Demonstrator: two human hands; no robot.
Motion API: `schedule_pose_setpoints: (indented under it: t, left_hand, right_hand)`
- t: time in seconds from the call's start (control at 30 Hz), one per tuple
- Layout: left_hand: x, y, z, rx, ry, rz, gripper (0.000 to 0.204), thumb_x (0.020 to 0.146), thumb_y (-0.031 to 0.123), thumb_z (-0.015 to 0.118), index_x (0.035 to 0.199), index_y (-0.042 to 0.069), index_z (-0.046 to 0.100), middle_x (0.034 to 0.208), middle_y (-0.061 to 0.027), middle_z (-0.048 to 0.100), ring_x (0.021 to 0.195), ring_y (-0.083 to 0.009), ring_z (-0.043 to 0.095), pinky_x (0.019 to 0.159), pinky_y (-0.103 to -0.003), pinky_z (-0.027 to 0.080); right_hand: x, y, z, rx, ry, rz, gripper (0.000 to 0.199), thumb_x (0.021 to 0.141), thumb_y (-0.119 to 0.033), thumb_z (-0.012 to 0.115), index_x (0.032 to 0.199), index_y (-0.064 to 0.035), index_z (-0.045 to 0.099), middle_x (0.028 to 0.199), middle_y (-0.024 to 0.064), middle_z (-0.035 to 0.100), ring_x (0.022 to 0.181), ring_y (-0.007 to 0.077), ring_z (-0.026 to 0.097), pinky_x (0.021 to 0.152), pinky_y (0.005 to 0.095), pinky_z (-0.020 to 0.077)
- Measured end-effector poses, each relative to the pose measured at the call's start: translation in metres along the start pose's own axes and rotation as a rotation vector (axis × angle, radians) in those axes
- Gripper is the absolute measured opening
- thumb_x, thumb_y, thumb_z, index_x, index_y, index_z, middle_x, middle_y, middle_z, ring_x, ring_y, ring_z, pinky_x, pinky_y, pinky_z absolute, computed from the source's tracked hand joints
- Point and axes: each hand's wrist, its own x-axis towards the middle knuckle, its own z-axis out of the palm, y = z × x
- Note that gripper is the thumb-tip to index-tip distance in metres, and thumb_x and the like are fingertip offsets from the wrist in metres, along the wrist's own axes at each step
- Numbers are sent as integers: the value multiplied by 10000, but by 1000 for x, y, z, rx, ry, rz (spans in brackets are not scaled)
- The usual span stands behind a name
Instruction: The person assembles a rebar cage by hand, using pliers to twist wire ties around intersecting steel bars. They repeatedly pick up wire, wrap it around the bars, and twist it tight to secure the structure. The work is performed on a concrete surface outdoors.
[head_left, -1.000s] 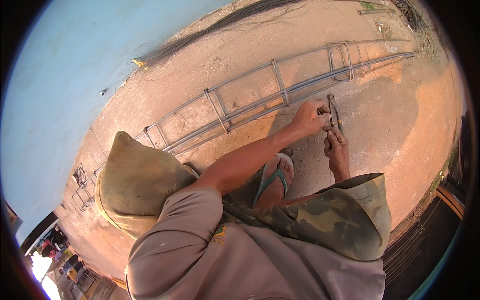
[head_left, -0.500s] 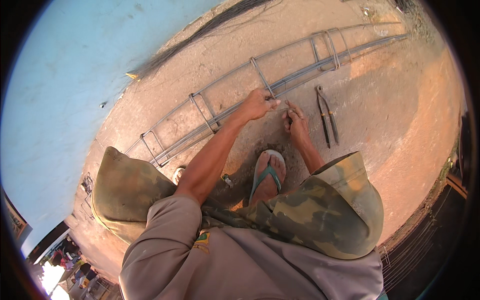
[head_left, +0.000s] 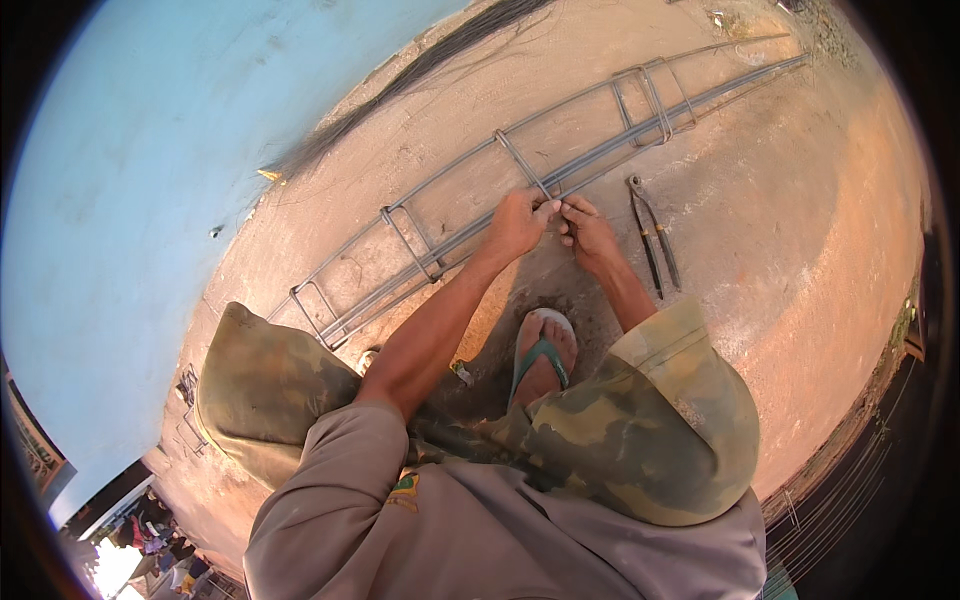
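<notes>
A long rebar cage (head_left: 345, 318) of thin steel bars and bent rectangular stirrups lies slantwise on the ground before me. My left hand (head_left: 520, 224) is closed, its thumb and fingertips pinched at the near bars, right where a stirrup (head_left: 520, 160) meets them. Close against it, my right hand (head_left: 592, 236) pinches too, with fingers curled. A thin tie wire runs between the fingertips; it is mostly hidden by them. To the right of my right hand lie long-handled pincers (head_left: 646, 230) with dark grips, touched by neither hand.
A bundle of thin dark wire (head_left: 400, 85) lies along the foot of the blue wall (head_left: 150, 150). My sandalled foot (head_left: 542, 355) stands just below my hands. At the lower right, several thin rods (head_left: 835, 505) lie beyond the ground's edge.
My right hand has moved up and left, closing the gap to my left hand at the stirrup. The wire that showed between them is now mostly hidden. The pincers lie as before.
</notes>
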Motion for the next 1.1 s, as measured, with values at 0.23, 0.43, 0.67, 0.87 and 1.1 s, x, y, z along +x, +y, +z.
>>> schedule_pose_setpoints:
  t: [0.23, 0.43, 0.67, 0.87, 1.1]
  left_hand:
    - [-7, 11, 17, 50, 231, -6, 492, 847, 180, 739, 1195, -41, 471, 868, -190, 691, 796, -311, 696, 681, -405, 523]
    - [-6, 21, 18, 78, 189, 126, 565, 810, 104, 738, 1310, -36, 515, 881, -184, 688, 823, -324, 687, 742, -412, 528]
    - [3, 2, 9, 22, 145, 197, 325, 785, 58, 707, 1090, -56, 688, 1036, -239, 694, 960, -350, 681, 857, -395, 518]
    - [-3, 22, 13, 11, 142, 206, 291, 793, 60, 699, 1059, -58, 695, 1020, -231, 697, 949, -346, 684, 851, -394, 523]
    - [5, -2, 13, -35, 179, 210, 241, 835, 116, 672, 1033, -16, 711, 1000, -214, 698, 908, -327, 692, 800, -392, 539]
  right_hand:
    - [19, 2, -15, 30, -53, 35, 158, 925, -57, 547, 1033, -35, 660, 812, -15, 591, 704, 94, 526, 573, 233, 395]
    - [34, 3, -30, 54, -95, 19, 108, 901, -10, 590, 968, -24, 673, 882, 34, 653, 782, 153, 558, 670, 284, 419]
    - [-5, -15, 6, -333, 83, -120, 169, 890, -99, 626, 1015, -15, 702, 954, 113, 703, 803, 182, 617, 710, 313, 463]
    - [3, 29, -9, -635, 241, -443, 299, 886, -209, 630, 1131, -43, 678, 986, 185, 690, 959, 297, 665, 876, 372, 488]
    - [18, 43, 6, -893, 404, -504, 340, 889, -251, 634, 1151, -35, 662, 1175, 221, 610, 1112, 407, 578, 946, 438, 453]
